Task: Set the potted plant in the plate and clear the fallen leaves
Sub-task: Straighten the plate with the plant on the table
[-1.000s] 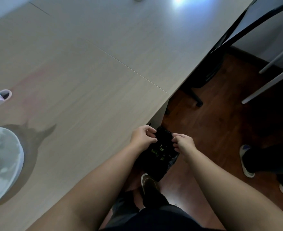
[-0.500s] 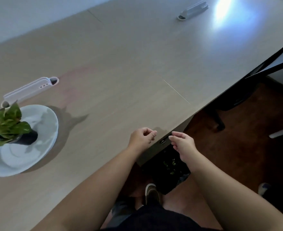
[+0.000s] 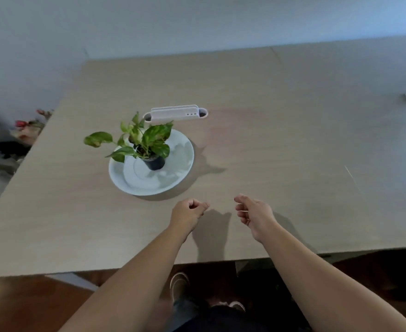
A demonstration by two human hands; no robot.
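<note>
The fingers [image 3: 198, 206] of the left hand [image 3: 187, 213] are curled into a loose fist, tips tucked near the thumb, and nothing shows inside them. The fingers [image 3: 241, 208] of the right hand [image 3: 254, 215] are half bent and a little spread, palm turned toward the left hand, also holding nothing. Both hands hover over the near part of the desk [image 3: 281, 152], apart from each other, with their shadows lying on the wood between and behind them.

Just beyond the left hand, slightly to its left, sits the white plate [image 3: 180, 168] on the desk. The potted plant [image 3: 147, 142] stands upright in the plate, its small dark pot left of the plate's middle, and its green, yellow-flecked leaves reach out past the plate's far left rim. No loose leaves can be made out on the wood around the hands.

Farther past the plate, touching none of it, a white cable slot cover [image 3: 175, 113] lies in the desk. Off the desk's left edge, far from the left hand, some red flowers [image 3: 27, 127] lie low.
</note>
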